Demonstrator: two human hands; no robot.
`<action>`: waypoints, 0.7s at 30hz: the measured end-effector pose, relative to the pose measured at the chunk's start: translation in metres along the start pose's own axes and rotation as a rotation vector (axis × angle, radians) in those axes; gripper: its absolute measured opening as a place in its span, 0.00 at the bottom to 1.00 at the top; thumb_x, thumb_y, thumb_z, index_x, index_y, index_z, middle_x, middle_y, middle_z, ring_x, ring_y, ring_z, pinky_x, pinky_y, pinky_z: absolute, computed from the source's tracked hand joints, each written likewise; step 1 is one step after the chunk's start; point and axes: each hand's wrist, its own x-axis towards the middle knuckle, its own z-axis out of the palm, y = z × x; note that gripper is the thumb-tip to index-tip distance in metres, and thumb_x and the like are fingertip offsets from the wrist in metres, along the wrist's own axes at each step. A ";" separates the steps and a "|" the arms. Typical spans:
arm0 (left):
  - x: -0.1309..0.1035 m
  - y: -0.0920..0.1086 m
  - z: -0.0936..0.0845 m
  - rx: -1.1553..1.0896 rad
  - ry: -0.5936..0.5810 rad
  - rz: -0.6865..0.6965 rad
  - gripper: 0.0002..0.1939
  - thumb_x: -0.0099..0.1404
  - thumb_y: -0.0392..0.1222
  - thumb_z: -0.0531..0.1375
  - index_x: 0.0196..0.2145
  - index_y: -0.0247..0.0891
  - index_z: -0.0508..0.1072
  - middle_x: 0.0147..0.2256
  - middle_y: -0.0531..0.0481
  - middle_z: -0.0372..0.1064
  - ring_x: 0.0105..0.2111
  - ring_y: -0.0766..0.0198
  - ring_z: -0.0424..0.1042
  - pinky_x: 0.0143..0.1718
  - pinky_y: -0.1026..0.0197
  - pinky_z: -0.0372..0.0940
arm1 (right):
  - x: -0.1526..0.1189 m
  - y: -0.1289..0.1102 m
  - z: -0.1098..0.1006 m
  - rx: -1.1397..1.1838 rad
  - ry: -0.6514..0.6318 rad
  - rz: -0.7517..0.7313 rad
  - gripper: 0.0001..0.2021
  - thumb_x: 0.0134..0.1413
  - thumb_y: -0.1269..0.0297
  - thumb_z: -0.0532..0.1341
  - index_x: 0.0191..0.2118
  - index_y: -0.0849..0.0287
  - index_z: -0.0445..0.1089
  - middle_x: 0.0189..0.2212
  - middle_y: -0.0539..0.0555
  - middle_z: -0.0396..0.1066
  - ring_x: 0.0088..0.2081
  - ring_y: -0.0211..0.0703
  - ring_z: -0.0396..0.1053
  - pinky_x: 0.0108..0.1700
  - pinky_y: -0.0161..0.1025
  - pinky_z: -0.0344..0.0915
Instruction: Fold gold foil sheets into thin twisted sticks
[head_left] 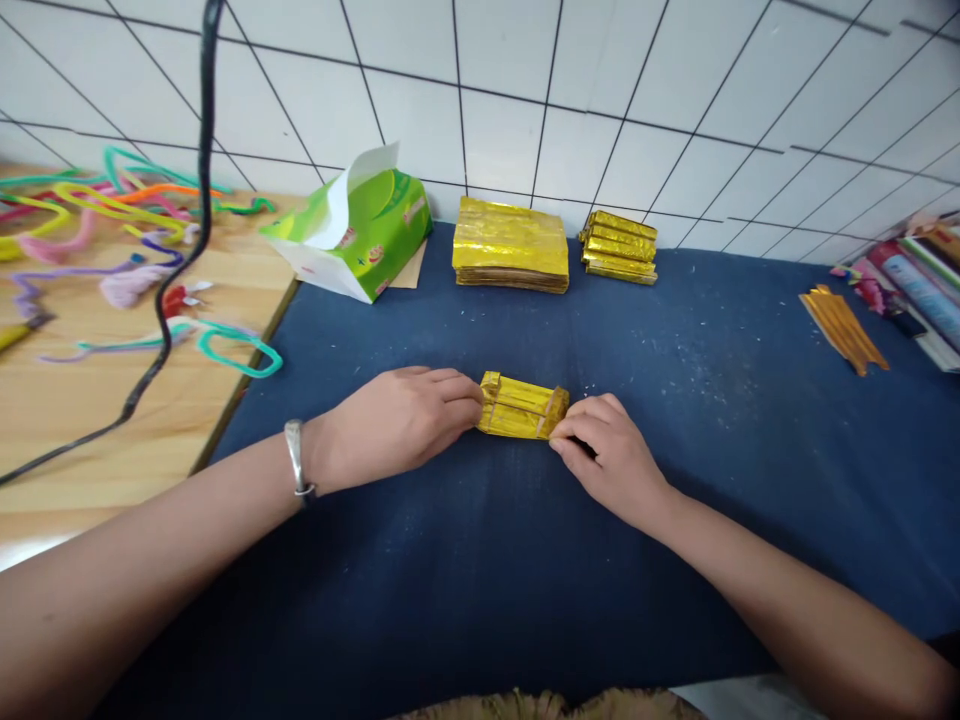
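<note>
A folded piece of gold foil paper (519, 408) lies on the dark blue table surface, creased lengthwise with its two ends turned up. At its left end is my left hand (409, 420), fingers closed on the edge; the fingertips are partly hidden behind the knuckles. My right hand (611, 455) pinches the lower right corner of the paper between thumb and forefinger. A silver bracelet (295, 455) circles my left wrist.
Near the tiled wall stand a stack of gold paper sheets (510, 245), folded gold pieces (619, 247) and a green tissue pack (375, 225). Colourful pipe cleaners (232, 345) cover the wooden table at left, crossed by a black cable (204, 150). Books (919, 290) lie far right, beside flat golden strips (844, 330).
</note>
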 end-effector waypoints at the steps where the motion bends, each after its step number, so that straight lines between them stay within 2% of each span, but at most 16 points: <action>1: 0.000 -0.001 0.001 0.007 -0.037 0.005 0.11 0.67 0.41 0.50 0.40 0.41 0.71 0.42 0.49 0.70 0.43 0.62 0.68 0.48 0.58 0.63 | 0.000 0.000 0.000 0.006 -0.005 0.017 0.06 0.57 0.68 0.55 0.33 0.57 0.70 0.33 0.53 0.67 0.37 0.41 0.62 0.42 0.43 0.60; 4: 0.002 -0.005 0.003 0.004 -0.091 0.006 0.12 0.68 0.42 0.49 0.40 0.40 0.71 0.43 0.48 0.68 0.43 0.61 0.67 0.49 0.56 0.62 | 0.001 -0.002 0.001 0.012 -0.009 0.060 0.06 0.56 0.69 0.55 0.31 0.57 0.69 0.32 0.52 0.66 0.37 0.41 0.61 0.43 0.43 0.59; 11: 0.008 -0.002 0.010 -0.086 -0.038 -0.070 0.11 0.67 0.39 0.49 0.37 0.36 0.70 0.40 0.46 0.67 0.41 0.60 0.65 0.45 0.56 0.62 | 0.002 -0.004 0.002 -0.020 -0.002 0.121 0.06 0.52 0.72 0.56 0.27 0.57 0.67 0.30 0.52 0.65 0.36 0.43 0.60 0.42 0.43 0.58; 21: 0.012 0.004 0.020 -0.073 0.054 -0.139 0.08 0.62 0.37 0.51 0.30 0.35 0.69 0.37 0.45 0.65 0.38 0.60 0.63 0.43 0.56 0.61 | 0.004 -0.002 0.007 -0.102 0.009 0.124 0.05 0.49 0.71 0.55 0.25 0.57 0.62 0.27 0.52 0.63 0.33 0.43 0.58 0.37 0.41 0.57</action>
